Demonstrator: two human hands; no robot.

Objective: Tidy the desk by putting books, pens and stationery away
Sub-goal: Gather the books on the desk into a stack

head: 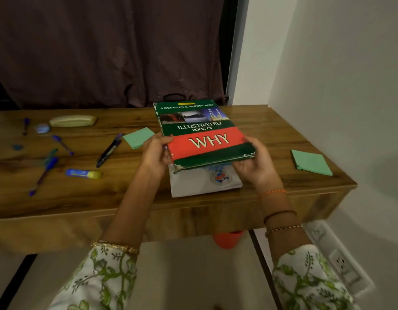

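A green and red hardcover book (200, 133) titled "Illustrated Book of WHY" is held just above the wooden desk (271, 121). My left hand (154, 154) grips its left edge and my right hand (253, 163) grips its near right corner. Under it lies a white book (193, 184) near the desk's front edge. Several blue pens (48, 164) and a black pen (108, 151) are scattered on the left half of the desk. A blue and yellow glue stick (84, 173) lies near the front.
Two green sticky-note pads lie on the desk, one left of the book (137, 137) and one at the right end (310, 162). A cream pencil case (73, 121) and a small round tape (42, 128) sit at the back left. A dark curtain hangs behind; a white wall stands right.
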